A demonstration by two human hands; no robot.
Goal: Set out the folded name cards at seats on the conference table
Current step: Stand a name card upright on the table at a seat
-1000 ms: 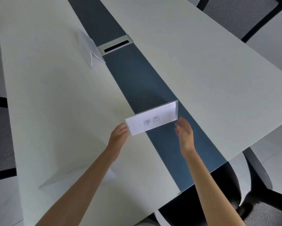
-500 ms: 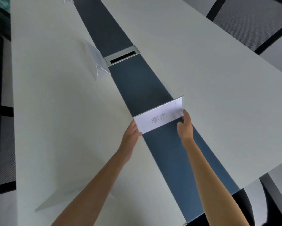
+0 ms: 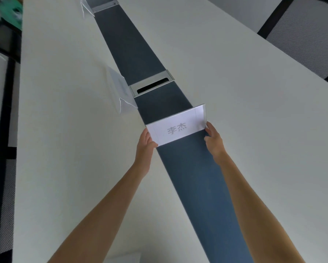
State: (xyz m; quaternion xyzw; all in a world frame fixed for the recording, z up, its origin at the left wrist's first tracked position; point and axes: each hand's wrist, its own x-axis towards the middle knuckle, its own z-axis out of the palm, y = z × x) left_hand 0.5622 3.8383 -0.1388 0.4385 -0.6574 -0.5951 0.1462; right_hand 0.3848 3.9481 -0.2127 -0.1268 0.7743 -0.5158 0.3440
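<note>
Your left hand [image 3: 145, 147] and right hand [image 3: 213, 138] pinch the two ends of the folded name card [image 3: 176, 128], fingers closed on its edges, over the dark centre strip [image 3: 197, 186] of the conference table [image 3: 254, 130]. Beyond it, the metal cable box [image 3: 151, 85] shows only a dark slot, with another name card [image 3: 119, 88] just beside it.

— Where's the name card [image 3: 176, 127]?
— On the table's centre strip [image 3: 138, 54], a hand at each end.
— Others?
— A second card [image 3: 119, 88] left of the cable slot [image 3: 151, 86], a third card [image 3: 87, 7] behind.
</note>
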